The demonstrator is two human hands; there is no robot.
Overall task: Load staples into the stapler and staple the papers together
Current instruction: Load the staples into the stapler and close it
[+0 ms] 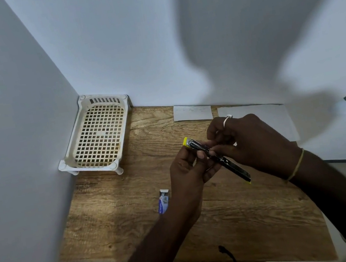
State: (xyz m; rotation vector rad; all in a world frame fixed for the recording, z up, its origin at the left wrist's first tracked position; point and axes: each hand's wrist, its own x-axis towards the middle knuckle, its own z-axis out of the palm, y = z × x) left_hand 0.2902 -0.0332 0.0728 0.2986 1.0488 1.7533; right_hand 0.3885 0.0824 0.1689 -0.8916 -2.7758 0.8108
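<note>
From the head view, the left hand (pixel 188 169) grips the slim black-and-yellow metal stapler (pixel 218 160), swung open above the wooden table (pixel 136 217). The right hand (pixel 249 141) pinches at its channel, so loading seems underway. The white paper sheets (pixel 256 116) lie unstapled behind; the small blue-and-white staple box (pixel 163 201) sits open.

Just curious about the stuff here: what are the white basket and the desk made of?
The basket looks like moulded plastic, matt off-white: a regular grid of holes and rounded corner feet. The desk shows wood grain, matt brown; solid wood or a printed laminate, I cannot tell.
</note>
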